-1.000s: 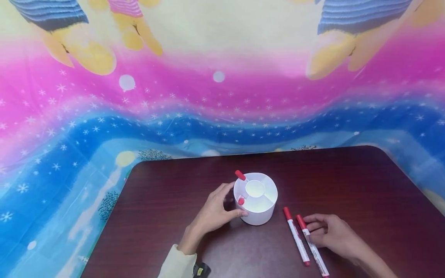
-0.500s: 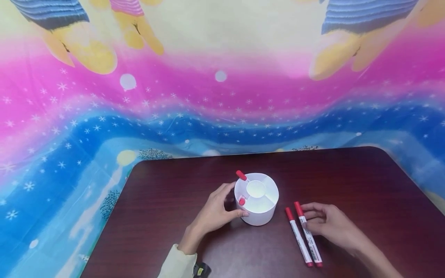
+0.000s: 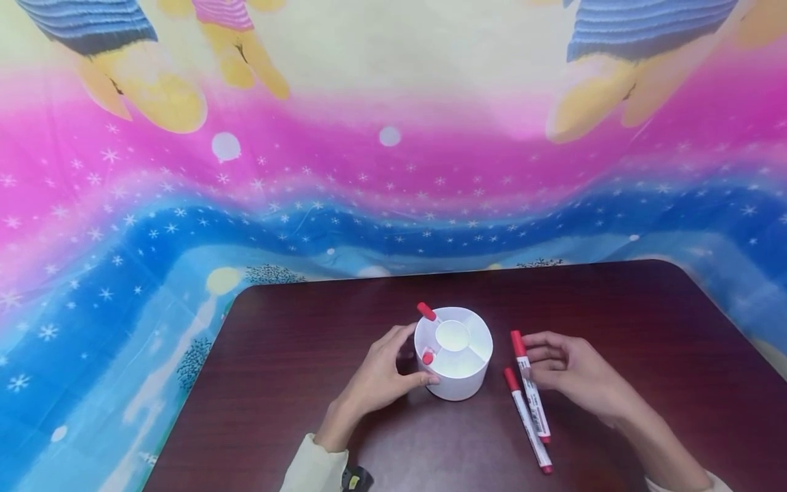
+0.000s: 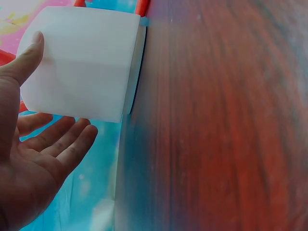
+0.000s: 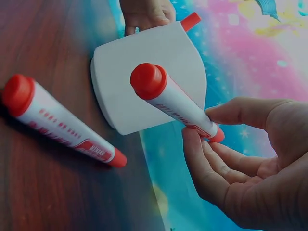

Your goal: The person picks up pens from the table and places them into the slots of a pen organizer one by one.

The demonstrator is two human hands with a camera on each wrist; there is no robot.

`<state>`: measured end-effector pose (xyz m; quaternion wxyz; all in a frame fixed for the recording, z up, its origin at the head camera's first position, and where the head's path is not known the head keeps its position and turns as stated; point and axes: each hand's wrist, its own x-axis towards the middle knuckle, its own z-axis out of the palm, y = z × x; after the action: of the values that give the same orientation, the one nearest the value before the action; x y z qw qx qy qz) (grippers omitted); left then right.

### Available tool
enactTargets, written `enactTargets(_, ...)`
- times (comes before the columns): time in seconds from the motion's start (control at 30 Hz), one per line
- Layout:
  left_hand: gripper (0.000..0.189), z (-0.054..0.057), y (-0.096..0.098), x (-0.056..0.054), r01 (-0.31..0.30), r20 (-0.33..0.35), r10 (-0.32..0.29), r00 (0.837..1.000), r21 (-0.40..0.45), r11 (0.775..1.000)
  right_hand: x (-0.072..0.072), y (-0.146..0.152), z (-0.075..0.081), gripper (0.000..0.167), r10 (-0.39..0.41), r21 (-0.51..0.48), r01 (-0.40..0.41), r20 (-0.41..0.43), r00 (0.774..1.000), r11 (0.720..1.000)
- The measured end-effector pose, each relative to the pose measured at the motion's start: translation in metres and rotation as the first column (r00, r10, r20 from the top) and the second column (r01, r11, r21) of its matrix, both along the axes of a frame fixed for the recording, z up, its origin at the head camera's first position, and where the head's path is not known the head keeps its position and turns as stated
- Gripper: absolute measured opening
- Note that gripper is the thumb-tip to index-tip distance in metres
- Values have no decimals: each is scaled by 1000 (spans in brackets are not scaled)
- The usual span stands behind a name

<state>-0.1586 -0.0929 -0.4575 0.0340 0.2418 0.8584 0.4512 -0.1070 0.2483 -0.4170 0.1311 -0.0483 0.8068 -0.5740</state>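
A round white pen holder with divided compartments stands upright on the table. Two red-capped markers are in it: one cap leans out over the far left rim, another cap shows near the left wall. My left hand grips the holder's left side, thumb in front and fingers behind. A red-and-white marker is pinched between thumb and fingers of my right hand, tilted, to the right of the holder. Below it a second such marker lies on the table.
The dark red-brown wooden table has rounded far corners. Behind it hangs a colourful cloth with snowflakes and cartoon figures, close along the table's back and left edges. A dark band is on the left wrist.
My right hand has moved forward and slightly left, raising the pinched marker from beside the lying one. My left hand and the holder have stayed in place.
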Motion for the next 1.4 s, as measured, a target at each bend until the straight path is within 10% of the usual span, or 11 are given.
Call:
enactTargets(0.7, 91, 0, 0, -2, 0, -22, 0, 1000, -1, 1000, -18, -17, 35, 58, -52, -30, 48, -129, 990, 998)
enactTargets(1.4, 92, -2, 2, 0, 10, 96, -17, 995, 77, 997, -31, -35, 63, 60, -170, -95, 154, -207, 963, 984)
